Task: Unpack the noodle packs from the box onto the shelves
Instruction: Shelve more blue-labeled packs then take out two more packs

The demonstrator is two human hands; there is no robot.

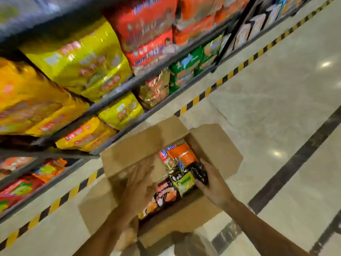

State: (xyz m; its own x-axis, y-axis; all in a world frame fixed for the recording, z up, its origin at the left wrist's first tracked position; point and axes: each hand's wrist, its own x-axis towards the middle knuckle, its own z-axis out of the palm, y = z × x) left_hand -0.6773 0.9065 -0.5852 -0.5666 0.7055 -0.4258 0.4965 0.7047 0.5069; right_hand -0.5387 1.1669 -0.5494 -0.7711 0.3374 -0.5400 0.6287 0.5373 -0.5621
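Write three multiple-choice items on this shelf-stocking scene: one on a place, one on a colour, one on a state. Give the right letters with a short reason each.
1. Where does the cardboard box stand?
A. On the floor beside the shelves
B. On the top shelf
C. On a trolley

2. What colour is the pack in the grip of the right hand?
A. White
B. Black
C. Blue

3. How is the left hand?
A. Clenched in a fist
B. Curled round a bottle
C. Open, fingers straight, over the box

Answers:
1 A: the box sits on the pale tiled floor next to the shelves.
2 B: the right hand's fingers curl round a black pack at the box's edge.
3 C: the left hand's fingers are spread flat and hold nothing, though it is motion-blurred.
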